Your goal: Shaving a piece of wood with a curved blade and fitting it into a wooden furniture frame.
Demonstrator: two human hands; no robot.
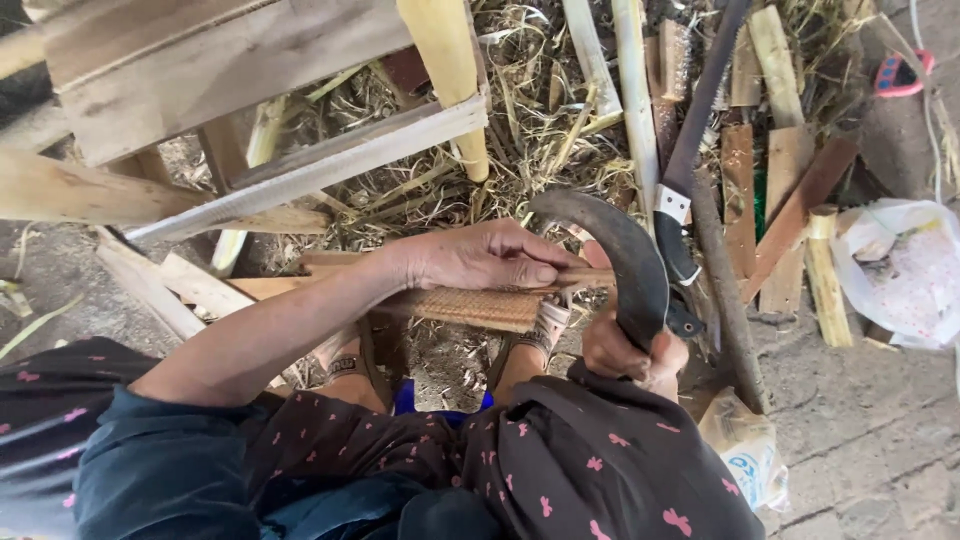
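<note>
Head view, seated, looking down past my knees.

Left hand: lay palm-down over a flat bamboo slat, fingers pointing toward 3 o'clock, grip pressed together on the slat's upper edge to pin it. The slat ran roughly 9 to 3 o'clock across my sandalled feet, its far end meeting the blade.

Right hand: grip closed in a fist around the handle of a curved dark knife. The blade arched up and over toward 10 o'clock, its edge meeting the right end of the slat. Whether it had bitten into the bamboo I could not tell; the blade hid the contact.

Progress, as a judgement: the slat's visible face looked rough and fibrous, so some paring seemed done along its length; the end by the blade seemed the part in hand. Split pale strips and dry shavings lay on the ground at 12 o'clock, suggesting a fair amount of stock already worked. Short cut billets at 3 o'clock appeared unworked.

Nearby: a saw with a black handle just beside the knife at 1 o'clock; a wooden frame at 10 o'clock; white plastic bag at 3 o'clock.
</note>
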